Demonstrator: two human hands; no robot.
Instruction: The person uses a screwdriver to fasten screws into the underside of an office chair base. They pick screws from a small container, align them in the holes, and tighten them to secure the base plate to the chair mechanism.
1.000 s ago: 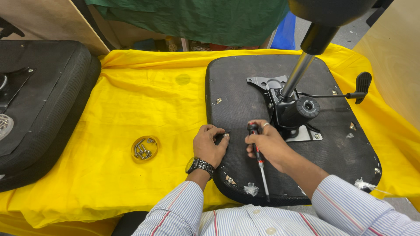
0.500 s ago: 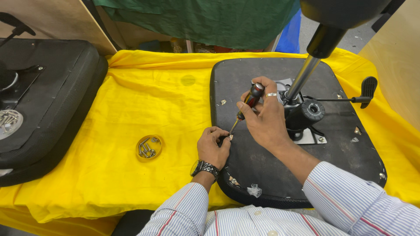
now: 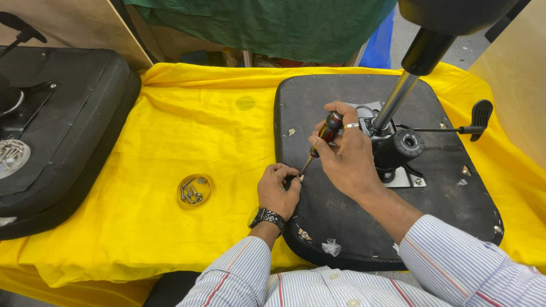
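Note:
An upturned black chair seat (image 3: pixel 341 227) lies on a yellow cloth (image 3: pixel 170 136), its metal mechanism and gas column (image 3: pixel 398 96) sticking up. My right hand (image 3: pixel 344 156) grips a red-and-black screwdriver (image 3: pixel 325 133), tilted with the tip down at the seat's left edge. My left hand (image 3: pixel 278 190) pinches something small at that tip, likely a screw; its fingers hide it. A watch is on my left wrist.
A small yellow lid holding several screws (image 3: pixel 194 190) sits on the cloth left of my hands. A second black seat (image 3: pixel 57 131) lies at the far left. A lever with a black paddle (image 3: pixel 480 116) juts right. Green cloth hangs behind.
My right hand lifted the screwdriver from lying low on the seat and set its tip down at my left hand's fingers. The left hand stayed at the seat's edge.

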